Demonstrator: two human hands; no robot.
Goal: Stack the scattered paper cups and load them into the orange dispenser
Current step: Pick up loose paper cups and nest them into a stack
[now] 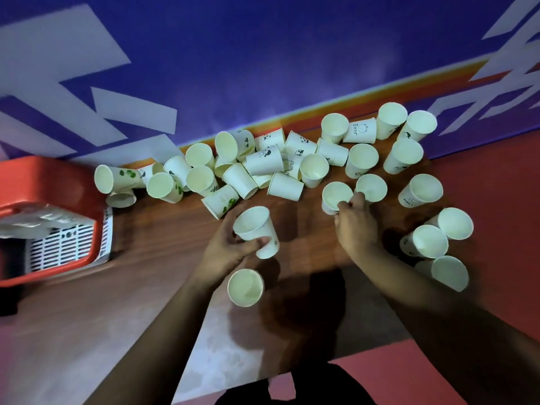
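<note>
Many white paper cups lie scattered over the wooden table, most in a heap along the far edge, some upright, some tipped over. My left hand grips one cup, tilted, above the table's middle. A single cup stands upright just below that hand. My right hand pinches the rim of another upright cup, with a second cup touching my fingers. The orange dispenser sits at the left edge, its white slotted part facing me.
More upright cups cluster at the right end of the table. A blue wall with white shapes rises right behind the table. Red floor shows to the right and near my body.
</note>
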